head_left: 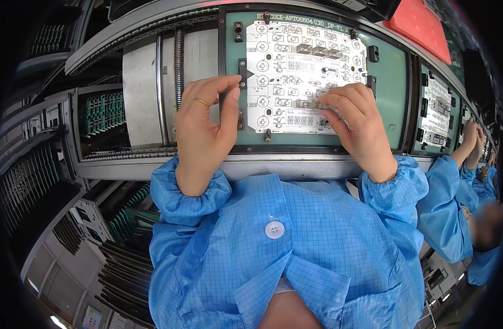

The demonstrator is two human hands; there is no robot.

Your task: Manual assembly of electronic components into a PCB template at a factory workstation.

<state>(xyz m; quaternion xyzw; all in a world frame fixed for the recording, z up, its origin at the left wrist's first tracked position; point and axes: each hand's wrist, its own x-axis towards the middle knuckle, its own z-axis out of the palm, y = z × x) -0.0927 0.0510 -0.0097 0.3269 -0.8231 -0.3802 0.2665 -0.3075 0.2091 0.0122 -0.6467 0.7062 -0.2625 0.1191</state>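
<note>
A white printed circuit board [295, 74] lies on a green carrier plate [391, 93] in front of me. My left hand [207, 123] hovers at the board's left edge, thumb and index finger apart with nothing between them. Its index fingertip is beside a black clip [242, 67]. Over the lower right of the board, the thumb and fingertips of my right hand [354, 115] come together. Whatever they pinch is hidden. Just left of those fingertips sits a small block-shaped component [304, 103]. Similar blocks [319, 51] stand in a row higher on the board.
A metal conveyor rail [251, 162] runs along the near side. Another carrier with a board [437, 112] is farther right, by a co-worker's hands [471, 140]. Racks of green boards [103, 114] stand at left. A red sheet [419, 30] lies at far right.
</note>
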